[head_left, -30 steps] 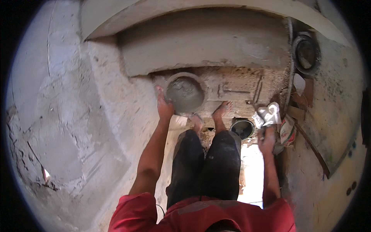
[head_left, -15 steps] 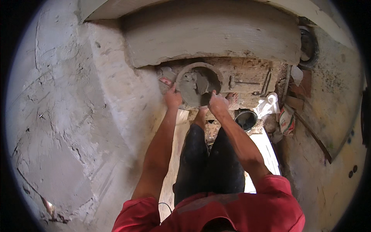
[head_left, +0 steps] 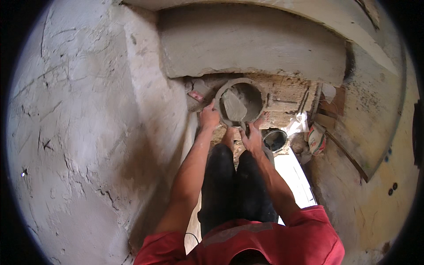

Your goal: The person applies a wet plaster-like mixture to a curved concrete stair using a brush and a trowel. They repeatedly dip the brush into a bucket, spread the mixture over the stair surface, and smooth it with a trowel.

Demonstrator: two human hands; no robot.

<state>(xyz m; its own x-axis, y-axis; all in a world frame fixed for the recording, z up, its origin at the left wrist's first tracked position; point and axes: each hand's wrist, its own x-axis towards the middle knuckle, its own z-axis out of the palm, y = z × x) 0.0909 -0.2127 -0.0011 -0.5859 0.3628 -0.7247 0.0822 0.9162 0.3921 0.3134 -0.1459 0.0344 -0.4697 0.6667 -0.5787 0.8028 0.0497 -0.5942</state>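
Observation:
A round grey bucket (head_left: 241,81) crusted with mortar stands on the ledge in front of me. My left hand (head_left: 209,116) is closed on its near left rim. At the near right rim, my right hand (head_left: 251,139) grips the handle of a trowel. The trowel's broad blade (head_left: 234,107) lies inside the bucket, coated in wet grey mortar. More mortar (head_left: 252,100) clings to the inner wall. A flat tool with a reddish handle (head_left: 195,96) rests just left of the bucket.
A hammer (head_left: 282,101) and thin metal bars (head_left: 304,100) lie to the right. A dark bucket (head_left: 274,139) stands below, near a printed sack (head_left: 316,140). Rough plastered wall (head_left: 84,128) rises at left; a smooth grey slab (head_left: 251,42) is beyond the ledge.
The trowel blade has turned and now shows its broad face toward the bucket's left side. My right hand has drawn nearer to me. The whole view has shifted slightly.

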